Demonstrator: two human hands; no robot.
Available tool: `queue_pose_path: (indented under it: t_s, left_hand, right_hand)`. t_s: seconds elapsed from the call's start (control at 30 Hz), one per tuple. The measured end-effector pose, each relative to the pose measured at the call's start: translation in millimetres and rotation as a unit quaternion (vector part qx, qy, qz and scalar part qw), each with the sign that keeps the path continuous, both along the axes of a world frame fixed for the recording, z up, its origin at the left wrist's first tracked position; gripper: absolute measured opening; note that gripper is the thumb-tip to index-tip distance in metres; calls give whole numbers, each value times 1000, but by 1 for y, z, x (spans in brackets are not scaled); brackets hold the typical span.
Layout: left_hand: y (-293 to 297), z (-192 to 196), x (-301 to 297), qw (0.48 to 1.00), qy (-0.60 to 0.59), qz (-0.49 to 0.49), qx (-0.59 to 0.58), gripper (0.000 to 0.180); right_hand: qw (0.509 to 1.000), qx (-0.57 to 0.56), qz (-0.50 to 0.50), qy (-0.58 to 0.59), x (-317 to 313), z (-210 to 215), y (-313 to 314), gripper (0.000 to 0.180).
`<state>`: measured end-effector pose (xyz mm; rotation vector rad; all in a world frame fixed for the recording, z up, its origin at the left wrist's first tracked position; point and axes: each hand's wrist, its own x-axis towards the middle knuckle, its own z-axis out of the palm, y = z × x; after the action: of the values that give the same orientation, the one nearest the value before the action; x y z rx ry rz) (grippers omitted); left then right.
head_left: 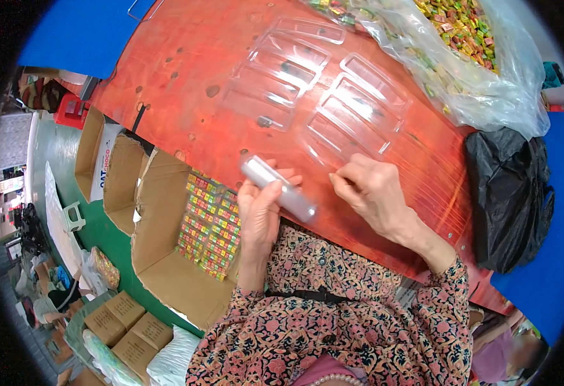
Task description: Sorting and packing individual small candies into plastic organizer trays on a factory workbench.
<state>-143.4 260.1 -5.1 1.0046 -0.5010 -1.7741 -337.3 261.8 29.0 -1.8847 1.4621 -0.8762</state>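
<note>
While left fingers (pixel 270 193) curl around a shiny translucent container (pixel 281 189), right fingers (pixel 345 181) pinched together, any hold unclear

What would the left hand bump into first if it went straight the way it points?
Probably the left clear plastic tray on the red table, ahead of the left hand. Its height is unclear, so it might pass over.

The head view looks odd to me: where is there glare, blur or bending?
In the head view, glare whitens parts of the clear trays on the red table; the shiny piece in the left hand looks smeared, perhaps by motion; the scene bends toward a rounded black border.
</note>
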Motion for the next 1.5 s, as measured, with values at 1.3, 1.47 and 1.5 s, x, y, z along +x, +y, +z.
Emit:
queue_pose_path:
  t_s: [1.3,1.47,1.5]
  left_hand:
    - [17,31,-100,984,18,-173,-31,49]
    - [19,27,-99,983,28,-179,-21,50]
    - [19,27,-100,983,29,-181,-19,50]
  right_hand:
    - [861,-152,-192,446,-155,-26,51,14]
    - [860,-140,-189,453,-155,-37,49,16]
    - [860,-138,-191,453,-153,-34,50,16]
